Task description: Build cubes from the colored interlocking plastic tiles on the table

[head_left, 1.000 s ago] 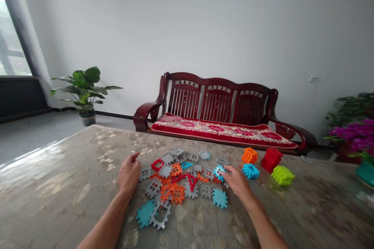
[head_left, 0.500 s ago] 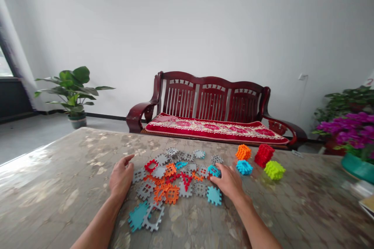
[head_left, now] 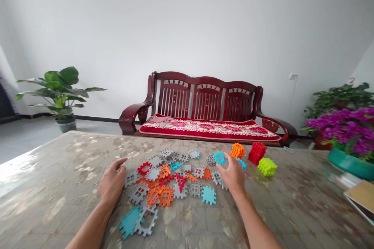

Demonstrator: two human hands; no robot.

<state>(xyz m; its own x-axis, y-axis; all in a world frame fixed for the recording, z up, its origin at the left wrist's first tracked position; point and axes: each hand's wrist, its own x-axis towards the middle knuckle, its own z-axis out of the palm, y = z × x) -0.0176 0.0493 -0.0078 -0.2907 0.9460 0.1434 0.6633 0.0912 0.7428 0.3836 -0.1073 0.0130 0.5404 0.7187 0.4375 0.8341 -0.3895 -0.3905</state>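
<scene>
A spread of interlocking plastic tiles in grey, orange, red and blue lies on the table, with a solid light-blue tile (head_left: 209, 195) at its right end. My right hand (head_left: 234, 175) pinches a small blue interlocking tile (head_left: 219, 158) between thumb and fingers, beside a grey tile (head_left: 210, 160). Under its wrist side, a grey window tile (head_left: 217, 179) is partly covered. My left hand (head_left: 112, 181) rests on the table left of the spread, near a grey tile (head_left: 132, 178), its fingers loosely extended and holding nothing.
Behind my right hand stand stacked blocks of tiles: orange (head_left: 237, 150), red (head_left: 257, 153), yellow-green (head_left: 267, 167) and a half-hidden blue stack (head_left: 242, 164). A teal flower pot (head_left: 349, 163) and a notebook (head_left: 362, 198) lie to the right. A wooden sofa (head_left: 206, 103) is beyond the table.
My right hand has moved away from me with the blue tile, toward the stacks, uncovering a grey tile. The view has turned slightly right. My left hand stays beside the spread.
</scene>
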